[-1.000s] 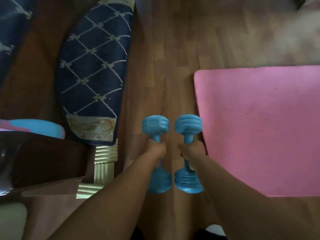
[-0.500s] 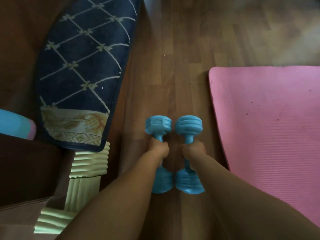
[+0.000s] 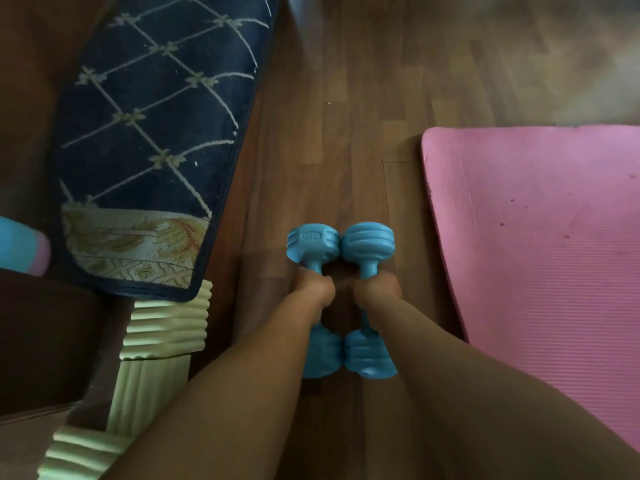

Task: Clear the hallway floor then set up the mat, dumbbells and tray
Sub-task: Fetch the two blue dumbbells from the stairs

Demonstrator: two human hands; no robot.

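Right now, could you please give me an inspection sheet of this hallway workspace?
Surface: wooden floor.
Job's things: pink mat lies flat at right; left dumbbell and right dumbbell, both blue, side by side, heads touching; tray not seen.
Clutter: navy patterned rug at left; pale green ribbed post below it; blue and pink item at left edge.
Grippers: left hand grips the left dumbbell's handle; right hand grips the right one's.
Cables: nothing seen.
Surroundings: dark brown furniture at lower left.
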